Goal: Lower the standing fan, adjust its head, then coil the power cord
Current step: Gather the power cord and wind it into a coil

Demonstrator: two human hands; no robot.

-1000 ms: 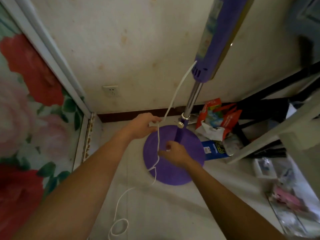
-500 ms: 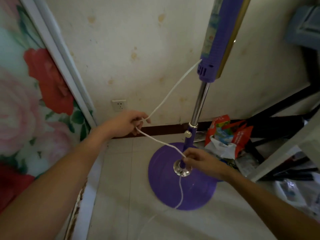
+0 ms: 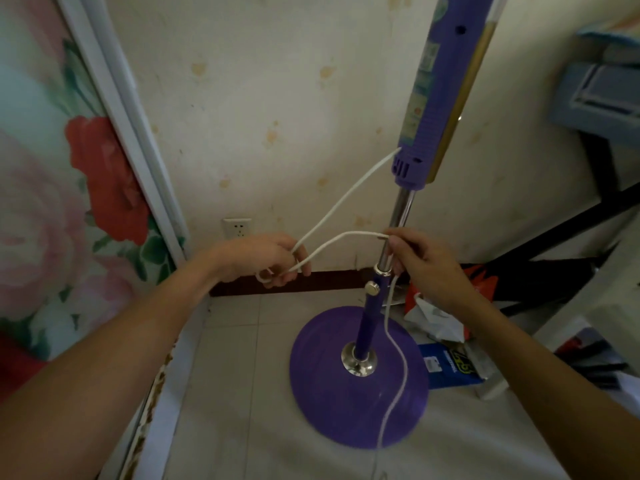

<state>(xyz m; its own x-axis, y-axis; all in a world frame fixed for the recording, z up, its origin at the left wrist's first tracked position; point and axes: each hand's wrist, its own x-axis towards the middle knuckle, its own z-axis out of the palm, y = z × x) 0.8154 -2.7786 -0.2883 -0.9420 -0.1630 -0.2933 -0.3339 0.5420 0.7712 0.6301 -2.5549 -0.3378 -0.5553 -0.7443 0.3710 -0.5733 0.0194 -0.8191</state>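
1. Head view, change since the earlier frame: we note the right hand [image 3: 433,268] has risen from the base up beside the chrome pole, drawing the cord with it; the left hand [image 3: 263,258] has held roughly level near the wall.
2. Head view, power cord [image 3: 346,199]: white, leaving the purple control housing [image 3: 436,98], running down-left to the left hand, then arching across to the right hand, then dropping over the purple base [image 3: 360,386] and off the bottom of the view.
3. Left grip: fingers curled round the cord, with a small loop showing under the palm.
4. Right grip: thumb and fingers pinching the cord just beside the chrome pole [image 3: 398,223].
5. Fan: upright on the tiled floor [image 3: 242,393], near the wall socket [image 3: 237,227]; the head is out of view. A height knob [image 3: 372,288] sits on the lower column.
6. Progress, our judgement: coiling is under way with one loop gathered; most of the cord remains loose. Whether lowering and head adjustment are done, we cannot tell.
7. Alongside: red and blue packets [image 3: 450,362] beside the base.
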